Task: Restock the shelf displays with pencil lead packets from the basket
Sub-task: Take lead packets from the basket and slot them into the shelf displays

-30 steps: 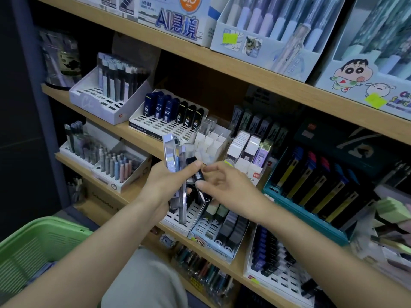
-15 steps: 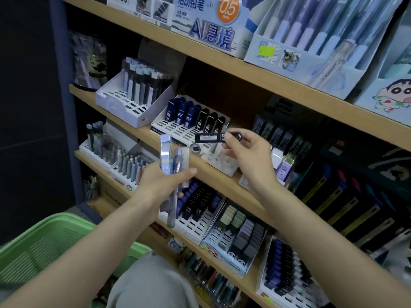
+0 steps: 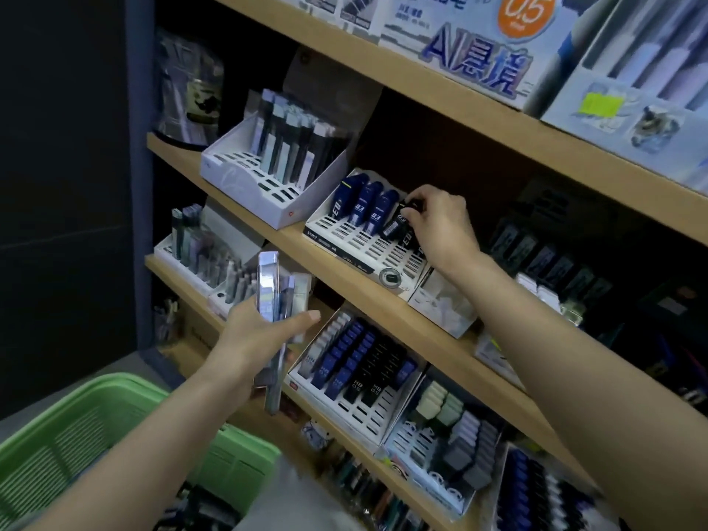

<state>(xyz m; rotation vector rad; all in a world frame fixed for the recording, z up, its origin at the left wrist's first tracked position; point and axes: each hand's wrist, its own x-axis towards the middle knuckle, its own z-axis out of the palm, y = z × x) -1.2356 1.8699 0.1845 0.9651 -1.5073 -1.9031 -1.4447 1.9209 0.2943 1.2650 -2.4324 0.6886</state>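
The right arm reaches up and forward, its hand (image 3: 440,228) bent down at the wrist over a white slotted display tray (image 3: 344,249) on the middle shelf (image 3: 291,247). Its curled fingertips and thumb pinch the top end of a black lead packet (image 3: 396,226), which leans tilted in the tray just right of 3 blue packets (image 3: 366,208). The left arm is held lower, its hand (image 3: 253,339) gripping a bundle of clear, silvery packets (image 3: 270,297) upright, with the thumb stretched across the front and the other fingers wrapped behind. The green basket (image 3: 57,435) sits at lower left, under the left forearm.
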